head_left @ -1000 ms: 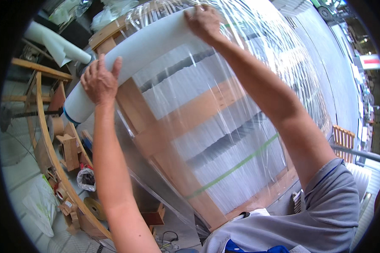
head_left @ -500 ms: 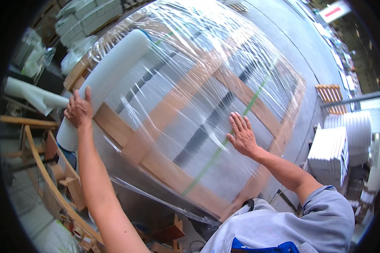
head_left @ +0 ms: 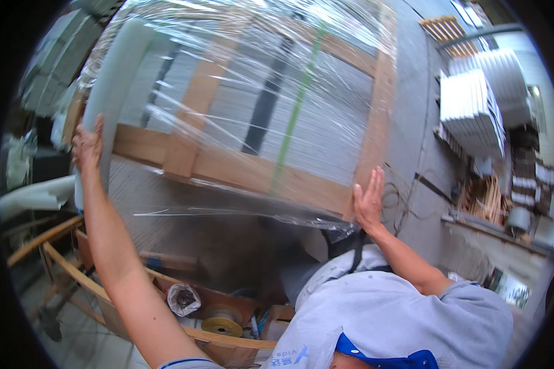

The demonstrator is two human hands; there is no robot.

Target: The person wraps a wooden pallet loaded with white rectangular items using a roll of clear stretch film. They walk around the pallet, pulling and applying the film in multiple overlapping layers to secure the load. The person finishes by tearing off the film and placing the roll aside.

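Note:
A long, pale roll of stretch film stands slanted at the left. My left hand is closed on its side, partway down. From the roll, clear film spreads over a large wooden-framed pallet load, whose wooden slats and a green strap show through. My right hand, fingers stretched out, lies against the near right corner of the load. Just beside that hand, a bunched edge of film hangs at the corner.
Below the load, a curved wooden cart holds a spool and small items. Another roll of sheeting lies at the far left. Stacked white sheets and a slatted wooden pallet stand to the right. Loose cord lies on the floor.
The view has turned, so the load sits higher and further left. My right hand has gone from the middle of the film to the near right corner. My left hand stays on the roll.

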